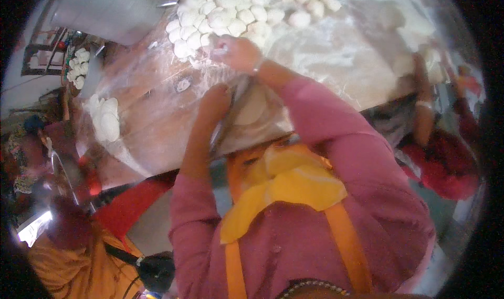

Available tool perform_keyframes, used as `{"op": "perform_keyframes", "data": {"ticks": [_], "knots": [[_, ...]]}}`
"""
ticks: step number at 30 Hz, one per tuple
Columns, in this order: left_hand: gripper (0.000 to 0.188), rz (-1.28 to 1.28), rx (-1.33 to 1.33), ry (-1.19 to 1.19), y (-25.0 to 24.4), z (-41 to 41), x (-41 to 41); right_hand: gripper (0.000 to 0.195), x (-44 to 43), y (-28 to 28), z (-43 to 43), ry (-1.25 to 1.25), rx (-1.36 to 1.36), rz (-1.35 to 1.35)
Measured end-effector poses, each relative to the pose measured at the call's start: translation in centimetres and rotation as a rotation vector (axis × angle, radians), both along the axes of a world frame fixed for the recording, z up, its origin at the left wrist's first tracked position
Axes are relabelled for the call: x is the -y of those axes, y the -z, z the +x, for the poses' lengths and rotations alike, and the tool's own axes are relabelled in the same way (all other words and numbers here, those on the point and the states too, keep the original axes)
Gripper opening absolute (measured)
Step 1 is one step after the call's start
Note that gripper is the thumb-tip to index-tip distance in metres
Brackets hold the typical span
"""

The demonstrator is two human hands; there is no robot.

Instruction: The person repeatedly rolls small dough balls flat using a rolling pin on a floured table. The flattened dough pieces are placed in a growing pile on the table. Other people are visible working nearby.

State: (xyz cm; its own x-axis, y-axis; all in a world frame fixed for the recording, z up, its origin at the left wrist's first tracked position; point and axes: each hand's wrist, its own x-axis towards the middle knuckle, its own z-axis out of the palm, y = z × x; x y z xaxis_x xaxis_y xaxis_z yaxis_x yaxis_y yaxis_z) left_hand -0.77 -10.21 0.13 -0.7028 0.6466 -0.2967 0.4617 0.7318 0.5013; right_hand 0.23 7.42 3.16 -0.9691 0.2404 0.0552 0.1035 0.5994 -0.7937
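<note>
My right hand reaches over the floured wooden table, its fingers curled at the lower edge of a cluster of pale dough balls. Blur hides whether it holds one. My left hand is lower and to the left, close to the table, its fingers hidden from view. Beside it, between my forearms, a pale flat dough round appears to lie near the table's front edge. Farther left is an overlapping stack of flat dough rounds. A small whitish scrap lies left of my hands.
A large metal vessel stands at the upper left, near more dough pieces in a container. A co-worker's forearm reaches over the table at right. Another person in orange cloth is at lower left.
</note>
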Motion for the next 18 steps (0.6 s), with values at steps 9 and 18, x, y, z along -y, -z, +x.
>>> {"op": "perform_keyframes", "data": {"ticks": [9,18], "knots": [[0.025,0.055,0.335,-0.169,-0.5,1.8,0.3,0.023,-2.4,4.5,15.4,0.168,-0.179,-0.392],[0.025,-0.011,0.109,-0.049,-0.5,-0.4,-0.6,0.039,0.4,0.9,-0.9,0.044,-0.059,0.059]]}}
